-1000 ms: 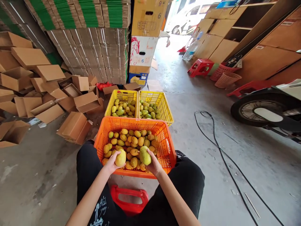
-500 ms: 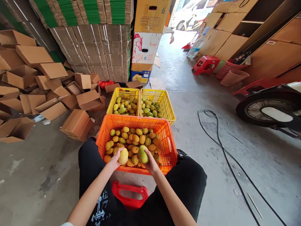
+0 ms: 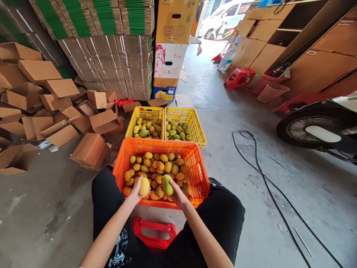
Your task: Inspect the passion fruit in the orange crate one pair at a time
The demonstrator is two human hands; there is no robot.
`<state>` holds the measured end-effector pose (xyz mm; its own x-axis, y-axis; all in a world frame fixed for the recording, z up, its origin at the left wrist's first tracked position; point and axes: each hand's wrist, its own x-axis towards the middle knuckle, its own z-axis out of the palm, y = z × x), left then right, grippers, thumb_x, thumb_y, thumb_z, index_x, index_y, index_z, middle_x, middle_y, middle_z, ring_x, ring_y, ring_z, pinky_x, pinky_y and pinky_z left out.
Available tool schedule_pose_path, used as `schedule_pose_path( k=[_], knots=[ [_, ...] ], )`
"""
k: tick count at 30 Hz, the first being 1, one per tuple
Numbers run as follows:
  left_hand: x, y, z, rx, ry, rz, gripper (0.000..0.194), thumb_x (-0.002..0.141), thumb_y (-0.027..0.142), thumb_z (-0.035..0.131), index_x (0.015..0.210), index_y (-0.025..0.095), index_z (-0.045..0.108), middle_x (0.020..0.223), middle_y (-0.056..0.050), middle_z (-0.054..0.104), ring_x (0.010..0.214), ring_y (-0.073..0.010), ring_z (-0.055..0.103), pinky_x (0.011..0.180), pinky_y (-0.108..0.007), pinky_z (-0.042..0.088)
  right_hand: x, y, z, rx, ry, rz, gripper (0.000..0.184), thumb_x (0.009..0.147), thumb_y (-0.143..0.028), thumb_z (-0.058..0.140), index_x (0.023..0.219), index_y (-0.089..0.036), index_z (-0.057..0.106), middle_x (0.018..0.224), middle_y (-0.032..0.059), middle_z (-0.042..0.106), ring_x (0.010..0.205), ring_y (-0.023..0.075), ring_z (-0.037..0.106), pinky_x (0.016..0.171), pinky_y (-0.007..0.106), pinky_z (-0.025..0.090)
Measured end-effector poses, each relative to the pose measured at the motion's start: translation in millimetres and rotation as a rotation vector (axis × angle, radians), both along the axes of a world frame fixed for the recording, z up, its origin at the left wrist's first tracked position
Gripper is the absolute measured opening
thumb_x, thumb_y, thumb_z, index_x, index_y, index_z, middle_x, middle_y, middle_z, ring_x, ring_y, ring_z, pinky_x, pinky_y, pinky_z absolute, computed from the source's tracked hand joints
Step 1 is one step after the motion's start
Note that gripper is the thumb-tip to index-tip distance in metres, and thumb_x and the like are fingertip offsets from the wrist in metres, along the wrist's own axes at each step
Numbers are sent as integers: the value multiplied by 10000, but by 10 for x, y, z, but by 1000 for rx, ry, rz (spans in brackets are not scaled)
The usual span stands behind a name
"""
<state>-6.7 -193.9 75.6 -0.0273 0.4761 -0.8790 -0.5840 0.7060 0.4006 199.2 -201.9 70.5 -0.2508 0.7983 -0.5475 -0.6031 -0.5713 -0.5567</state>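
My left hand point(image 3: 137, 191) is wrapped round a yellow oval fruit point(image 3: 144, 187), which looks like a mango or a small melon. Beside it, a green oval fruit point(image 3: 167, 185) of similar size rests in the grip of my right hand point(image 3: 178, 195). Both fruits are held apart, above the near side of an orange plastic crate point(image 3: 164, 144) between my knees. Many yellow, orange and greenish fruits point(image 3: 160, 166) lie loosely in that crate. Some of them are hidden behind my hands.
Beyond the orange crate stand two yellow crates point(image 3: 199, 128) with greener fruits. Loose cardboard boxes point(image 3: 89, 149) are heaped at left, below flattened carton stacks point(image 3: 108, 67). A black cable point(image 3: 258, 160) and a motorbike wheel point(image 3: 302, 128) are at right. A red stool point(image 3: 154, 225) shows below me.
The camera view has shifted slightly, so the surroundings sit a little lower and further left. The green fruit has turned a little in my right hand; both hands keep their hold.
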Motion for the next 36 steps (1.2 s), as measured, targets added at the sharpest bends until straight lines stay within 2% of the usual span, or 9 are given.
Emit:
schedule_pose_path(
  k=[5, 8, 11, 15, 20, 24, 27, 30, 36],
  knots=[
    [30, -17, 31, 57, 46, 20, 311, 763, 334, 797, 929, 193, 575, 773, -37, 667, 638, -171, 685, 599, -304, 594, -31, -55, 44, 7, 2, 33, 469, 639, -384, 863, 1014, -256, 612, 958, 5, 723, 875, 233, 734, 853, 402, 549],
    [34, -23, 38, 37, 48, 30, 297, 752, 300, 797, 912, 199, 569, 765, -24, 652, 624, -164, 671, 606, -316, 596, -20, -48, 43, -33, 7, 40, 415, 664, -443, 820, 974, -248, 627, 894, 12, 730, 829, 241, 736, 835, 411, 557],
    [34, -12, 47, -9, 43, 47, 240, 803, 345, 730, 895, 202, 560, 739, -10, 632, 593, -146, 642, 604, -320, 596, 3, -16, 24, -82, 5, 28, 380, 726, -557, 700, 894, -218, 669, 857, 60, 742, 817, 242, 731, 784, 366, 569],
    [32, 15, 58, -58, 31, 52, 231, 875, 413, 628, 908, 193, 564, 727, -15, 635, 606, -157, 640, 619, -340, 601, 13, 24, -21, -116, -5, -9, 348, 758, -536, 632, 858, -208, 689, 887, 75, 758, 856, 232, 726, 706, 295, 564],
    [31, 14, 42, -88, 34, 28, 222, 928, 390, 550, 947, 169, 570, 722, -42, 654, 598, -186, 655, 584, -356, 593, -16, 41, -79, -142, -10, -57, 252, 765, -447, 626, 828, -209, 676, 820, 51, 753, 797, 237, 725, 700, 323, 572],
    [41, -9, 26, -60, 27, 2, 305, 965, 430, 486, 923, 141, 574, 721, -90, 666, 604, -205, 669, 534, -332, 577, -23, 30, -106, -155, -6, -83, 277, 762, -465, 678, 865, -208, 669, 843, 52, 748, 813, 244, 724, 713, 343, 574],
    [47, -23, 20, -3, 40, -11, 295, 907, 442, 609, 898, 150, 566, 704, -69, 655, 597, -197, 669, 534, -316, 577, -16, 15, -123, -159, -16, -102, 319, 722, -464, 759, 902, -218, 665, 849, 31, 739, 777, 216, 704, 719, 339, 569],
    [44, -37, 12, 60, 63, -21, 285, 805, 335, 760, 923, 172, 558, 746, -44, 661, 643, -188, 683, 577, -313, 591, -9, 4, -137, -155, -36, -124, 349, 666, -405, 827, 922, -241, 657, 816, -15, 716, 768, 188, 679, 719, 323, 565],
    [36, -35, 5, 65, 106, -21, 221, 820, 277, 738, 901, 182, 556, 745, -15, 642, 632, -140, 653, 636, -314, 605, 4, 11, -127, -202, -55, -146, 316, 660, -389, 813, 873, -234, 639, 764, -29, 686, 733, 172, 661, 700, 317, 567]
  ],
)
